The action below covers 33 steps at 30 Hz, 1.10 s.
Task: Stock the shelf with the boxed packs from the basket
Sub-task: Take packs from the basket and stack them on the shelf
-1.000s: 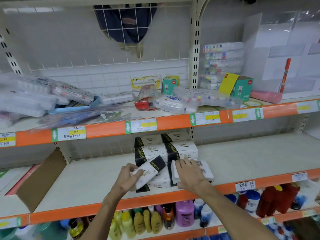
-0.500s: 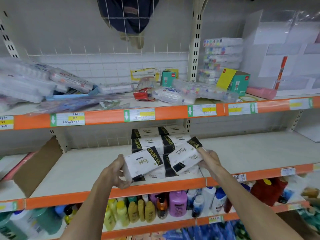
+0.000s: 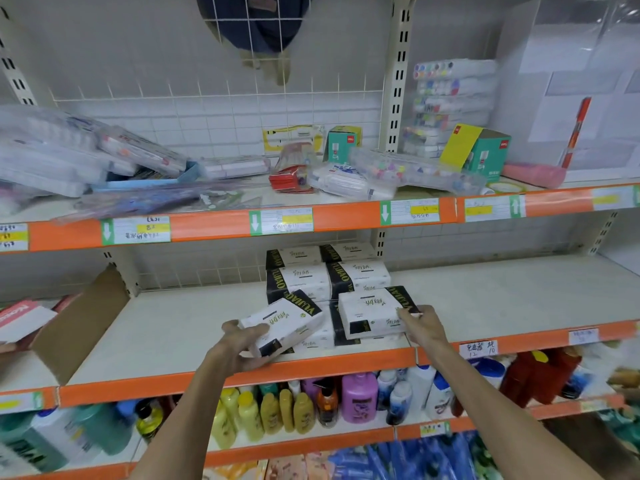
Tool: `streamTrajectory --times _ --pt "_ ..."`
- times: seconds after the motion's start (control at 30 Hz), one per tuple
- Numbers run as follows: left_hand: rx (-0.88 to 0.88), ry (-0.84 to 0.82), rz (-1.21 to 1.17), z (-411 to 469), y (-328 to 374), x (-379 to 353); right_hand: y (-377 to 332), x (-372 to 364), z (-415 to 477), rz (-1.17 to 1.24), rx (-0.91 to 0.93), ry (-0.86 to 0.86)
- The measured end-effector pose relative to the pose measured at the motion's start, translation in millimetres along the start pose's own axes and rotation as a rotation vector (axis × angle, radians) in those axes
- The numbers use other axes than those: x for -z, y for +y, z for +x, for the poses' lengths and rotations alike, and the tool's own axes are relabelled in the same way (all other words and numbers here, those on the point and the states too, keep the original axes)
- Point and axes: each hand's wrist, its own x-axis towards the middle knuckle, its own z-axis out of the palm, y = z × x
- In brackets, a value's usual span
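White boxed packs with black ends are stacked in two columns on the middle shelf (image 3: 173, 327); the stack (image 3: 301, 278) reaches back towards the wire grid. My left hand (image 3: 242, 344) grips one tilted pack (image 3: 284, 323) at the front left of the stack, just above the shelf's front edge. My right hand (image 3: 420, 323) holds the right end of a second pack (image 3: 374, 311), which rests on the front right column. No basket is in view.
A brown cardboard flap (image 3: 79, 320) leans at the left of the middle shelf. The upper shelf (image 3: 214, 226) holds loose stationery packs and green boxes. Bottles (image 3: 358, 396) fill the shelf below. The middle shelf's right half (image 3: 502, 292) is bare.
Both packs were lifted from the front of the shelf. The right pack has come down onto the right column; the left pack has dropped lower and tilted at the front left. The view moved closer.
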Motion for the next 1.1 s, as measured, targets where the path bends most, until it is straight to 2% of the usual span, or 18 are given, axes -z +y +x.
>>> streamTrajectory --times 0.07,0.2,0.27,0.37,0.57,0.7,0.87,1.03,1.1 --pt "0.067 -0.079 0.090 -2 -1 2 3 -7 4 0.061 -0.067 -0.013" --pt "0.160 -0.149 0.226 -10 -1 -1 -2 -25 0 0.423 -0.291 -0.092" --pt "0.174 -0.146 0.166 -12 -2 -3 -4 -31 -1 0.505 -0.350 -0.093" --pt "0.202 -0.240 0.041 -16 -5 -7 -6 -32 -4 0.544 -0.406 -0.066" --pt "0.256 -0.403 -0.184 -26 -11 -8 2 -20 9 0.579 -0.329 0.062" --pt "0.252 -0.294 -0.107 -31 -18 -26 7 -9 16 0.580 -0.301 0.077" --pt "0.206 -0.172 -0.346 -31 -16 -71 12 -14 20 0.567 -0.281 0.074" --pt "0.115 -0.226 -0.430 -26 -15 -92 9 -20 17 0.593 -0.276 0.067" --pt "0.112 -0.244 -0.353 -23 -17 -89 11 -22 17 0.579 -0.319 0.045"
